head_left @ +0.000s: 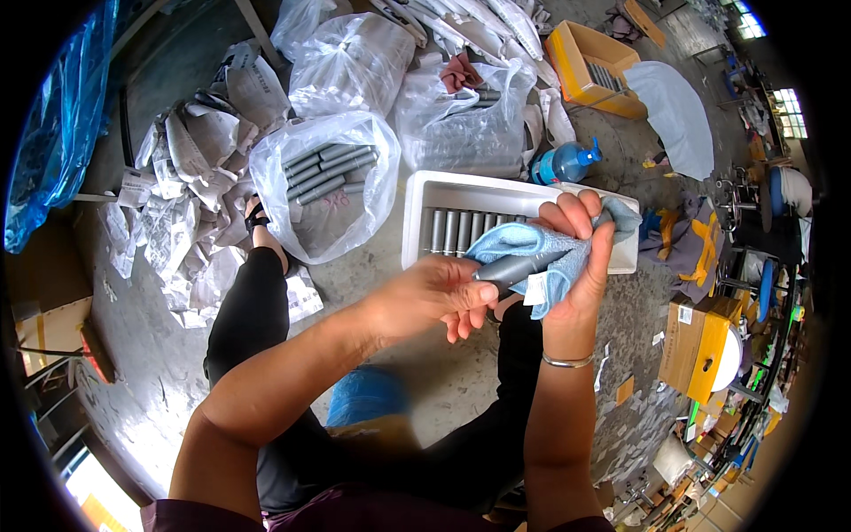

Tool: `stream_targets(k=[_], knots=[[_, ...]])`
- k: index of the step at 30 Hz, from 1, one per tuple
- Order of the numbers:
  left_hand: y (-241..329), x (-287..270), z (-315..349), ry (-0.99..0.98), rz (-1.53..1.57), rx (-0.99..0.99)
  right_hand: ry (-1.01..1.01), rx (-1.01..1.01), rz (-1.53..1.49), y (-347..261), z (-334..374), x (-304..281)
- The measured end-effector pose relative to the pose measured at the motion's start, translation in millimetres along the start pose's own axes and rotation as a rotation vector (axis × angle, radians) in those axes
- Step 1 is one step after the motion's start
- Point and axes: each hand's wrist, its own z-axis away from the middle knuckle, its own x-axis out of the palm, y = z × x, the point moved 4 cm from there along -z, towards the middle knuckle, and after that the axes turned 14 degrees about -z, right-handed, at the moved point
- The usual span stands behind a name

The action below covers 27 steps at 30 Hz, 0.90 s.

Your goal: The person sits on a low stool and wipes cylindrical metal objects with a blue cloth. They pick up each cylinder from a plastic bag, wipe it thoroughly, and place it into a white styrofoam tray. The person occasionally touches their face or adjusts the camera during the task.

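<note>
A dark grey tube (514, 269) is held at a slant in front of me. My left hand (424, 297) is closed round its near-left end, thumb on top. A light blue cloth (496, 241) with a white tag wraps the tube's other end. My right hand (581, 297) pinches that cloth against the tube, so the far end is hidden. Just beyond, and partly covered by my hands, stands a white foam box (411, 208). Several grey tubes (450, 232) lie side by side inside it.
Left of the box sits an open plastic bag (372, 217) with grey tubes. Behind are more filled bags (350, 66) and a blue bottle (557, 166). Crumpled paper (191, 160) covers the floor at left. A yellow-edged carton (567, 58) stands far right.
</note>
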Motion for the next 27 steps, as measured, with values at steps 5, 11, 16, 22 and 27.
stream_targets(k=[5,11,16,22,27], knots=[[6.8,4.0,0.6,0.207,-0.198,0.085,0.013,-0.010,-0.021,-0.1,-0.7,-3.9],[13.3,3.5,3.3,0.366,-0.509,0.213,0.049,-0.034,0.001,0.1,-1.5,-4.4],[19.4,3.9,4.4,0.548,-0.698,0.360,0.071,-0.037,0.012,2.4,-2.6,-5.2],[24.3,1.6,5.4,0.683,-0.994,0.494,0.366,-0.085,0.139,14.4,8.4,-2.5],[24.8,-1.6,4.5,0.774,-1.083,0.477,0.326,0.051,0.168,48.2,17.9,-4.0]])
